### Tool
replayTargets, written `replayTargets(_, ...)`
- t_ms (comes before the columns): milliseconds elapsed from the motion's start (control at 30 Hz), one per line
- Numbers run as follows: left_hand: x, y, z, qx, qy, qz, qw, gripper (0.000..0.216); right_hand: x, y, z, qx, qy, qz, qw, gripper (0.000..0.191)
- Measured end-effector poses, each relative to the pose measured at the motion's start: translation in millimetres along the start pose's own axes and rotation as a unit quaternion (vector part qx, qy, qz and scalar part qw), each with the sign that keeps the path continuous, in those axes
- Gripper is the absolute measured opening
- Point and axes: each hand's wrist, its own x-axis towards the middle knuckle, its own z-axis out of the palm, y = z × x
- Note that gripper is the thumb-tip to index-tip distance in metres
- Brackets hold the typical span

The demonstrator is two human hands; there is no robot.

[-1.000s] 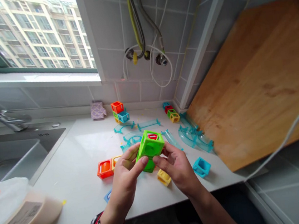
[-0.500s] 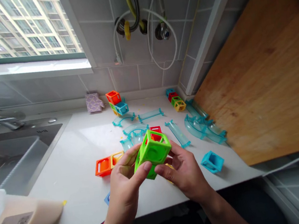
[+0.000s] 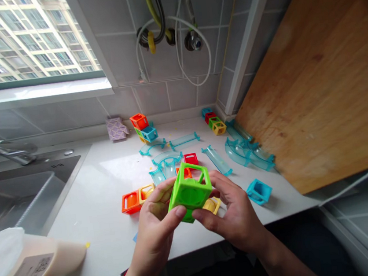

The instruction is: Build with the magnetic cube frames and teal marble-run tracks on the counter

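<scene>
Both my hands hold a bright green open-frame plastic cube [image 3: 189,192] above the white counter [image 3: 104,200]. My left hand [image 3: 156,229] pinches its left and lower side with thumb and fingers. My right hand [image 3: 234,214] grips its right and lower side. A yellow cube [image 3: 212,204] lies on the counter just under the green one, partly hidden by my fingers. An orange cube [image 3: 130,202] joined to a yellow cube [image 3: 146,192] sits left of my hands. A small red cube [image 3: 191,159] lies beyond the green cube.
Clear teal track pieces [image 3: 167,164] and curved ones [image 3: 249,155] lie on the counter, with a blue cube [image 3: 258,191], a stack of cubes [image 3: 143,127] and another cluster [image 3: 214,123] near the wall. A wooden board [image 3: 325,95] leans right. A sink [image 3: 14,197] and a bottle [image 3: 22,265] are left.
The green cube has turned a little in my hands and sits slightly lower; the yellow cube under it now shows. The view has shifted slightly.
</scene>
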Motion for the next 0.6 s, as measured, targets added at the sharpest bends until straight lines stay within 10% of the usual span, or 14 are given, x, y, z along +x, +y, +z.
replayTargets(600,0,11,-11,0.086,-0.032,-0.015,0.996,0.044,9,19,-10,0.191,-0.099,0.096,0.972,0.043)
